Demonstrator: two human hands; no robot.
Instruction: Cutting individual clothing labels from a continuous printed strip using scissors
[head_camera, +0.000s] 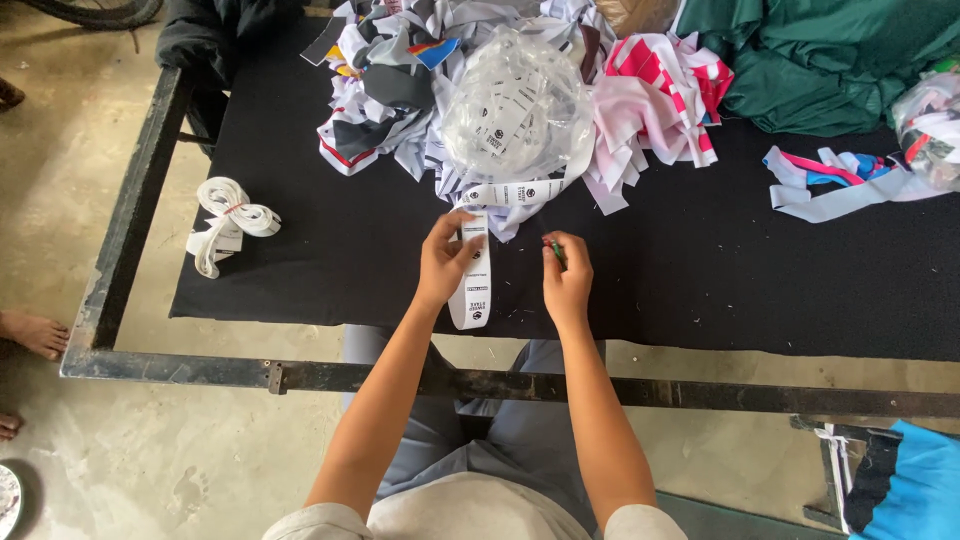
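Observation:
My left hand (444, 260) pinches a white ribbon of printed labels (472, 285) that runs up to a clear plastic bag (515, 105) full of the same ribbon; its loose end loops down toward the cloth's near edge. My right hand (566, 282) is closed around a small thin green tool (555, 250), just right of the ribbon. Both hands hover over a black cloth (330, 250) that covers the work table.
A tied bundle of white ribbon (228, 222) lies at the left. Fabric scraps (390, 90), pink-and-white strips (665, 85), green cloth (810, 60) and more strips (840, 180) crowd the far side. A metal frame (420, 380) edges the table. A bare foot (32, 332) stands at the left.

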